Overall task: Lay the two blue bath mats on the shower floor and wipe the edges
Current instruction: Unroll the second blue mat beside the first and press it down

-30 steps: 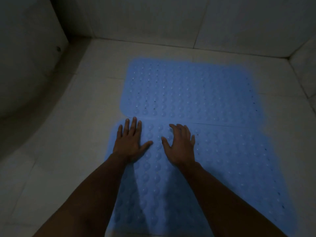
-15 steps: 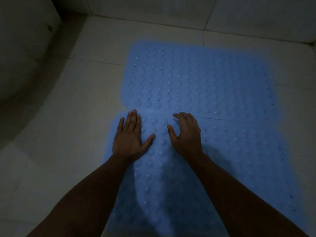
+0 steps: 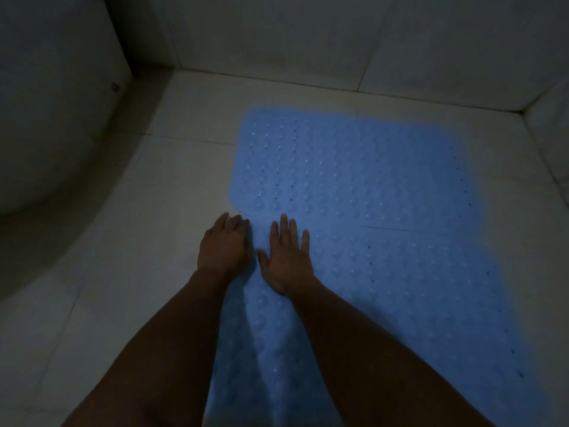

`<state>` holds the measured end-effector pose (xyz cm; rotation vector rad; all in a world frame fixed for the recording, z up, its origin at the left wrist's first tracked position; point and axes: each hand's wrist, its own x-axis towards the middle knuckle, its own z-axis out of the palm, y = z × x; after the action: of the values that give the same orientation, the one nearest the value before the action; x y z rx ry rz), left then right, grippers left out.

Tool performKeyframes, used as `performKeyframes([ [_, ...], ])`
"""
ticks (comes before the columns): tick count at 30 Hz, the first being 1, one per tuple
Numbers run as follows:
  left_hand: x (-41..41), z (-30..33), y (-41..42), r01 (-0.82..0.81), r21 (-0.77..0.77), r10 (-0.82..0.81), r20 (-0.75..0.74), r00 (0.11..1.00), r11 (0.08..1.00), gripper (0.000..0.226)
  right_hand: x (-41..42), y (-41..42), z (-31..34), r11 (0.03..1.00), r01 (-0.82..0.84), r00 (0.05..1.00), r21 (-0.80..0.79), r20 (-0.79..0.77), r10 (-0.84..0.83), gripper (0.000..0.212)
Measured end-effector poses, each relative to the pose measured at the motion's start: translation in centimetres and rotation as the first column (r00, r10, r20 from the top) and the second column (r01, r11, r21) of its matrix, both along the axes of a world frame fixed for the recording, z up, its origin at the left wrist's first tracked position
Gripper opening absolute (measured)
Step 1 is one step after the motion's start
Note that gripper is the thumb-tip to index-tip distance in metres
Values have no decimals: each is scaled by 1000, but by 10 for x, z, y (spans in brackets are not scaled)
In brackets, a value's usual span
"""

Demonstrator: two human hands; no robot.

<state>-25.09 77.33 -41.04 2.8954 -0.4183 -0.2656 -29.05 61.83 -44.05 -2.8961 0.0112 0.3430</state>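
Note:
Two blue dimpled bath mats lie flat on the pale shower floor, meeting along a seam. The far mat [image 3: 354, 167] reaches toward the back wall. The near mat [image 3: 400, 303] runs toward me under my forearms. My left hand [image 3: 223, 248] sits at the near mat's far left corner, its fingers bent down over the mat's edge. My right hand [image 3: 288, 257] lies flat on the near mat just beside it, fingers straight and pointing at the seam.
Tiled walls [image 3: 308, 35] close the floor at the back and right. A large pale curved fixture [image 3: 52, 124] bulges in at the left. Bare floor tile [image 3: 117, 288] lies left of the mats. The light is dim.
My left hand slid left off the mat's surface to its corner and its fingers curled. My right hand moved left after it and flattened. The view shifted left.

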Motion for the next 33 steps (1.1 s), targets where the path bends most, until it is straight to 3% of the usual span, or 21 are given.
performKeyframes([
  [4,-5,-13,7,-52,-28,55,120,991,998,64,-7,2,-15,999,19,983,-39,183,-12,79],
  [11,-6,-23,11,-123,-68,133,159,978,990,59,-10,-2,-20,1000,13,974,9,225,-15,84],
  [14,-2,-21,17,-164,-76,175,165,971,983,58,-6,-2,-14,996,3,996,90,83,-11,95],
  [16,2,-17,21,-190,-71,199,154,968,979,59,8,-7,-2,986,17,992,168,-128,4,97],
  [18,4,-11,20,-196,-46,201,150,968,979,58,33,-17,24,960,73,944,270,-329,21,91],
  [20,4,-5,12,-192,-27,194,131,972,981,57,58,-37,52,901,169,927,400,-375,-7,77],
  [27,-17,-7,-79,-31,-61,35,73,997,998,54,56,-120,83,848,273,960,454,-190,-208,40],
  [30,-34,-14,-138,89,-136,-85,35,996,987,68,28,-161,76,833,304,951,462,-102,-291,33],
  [33,-48,-32,-178,167,-64,-170,-59,984,984,80,5,-189,64,814,331,932,478,-29,-362,29],
])
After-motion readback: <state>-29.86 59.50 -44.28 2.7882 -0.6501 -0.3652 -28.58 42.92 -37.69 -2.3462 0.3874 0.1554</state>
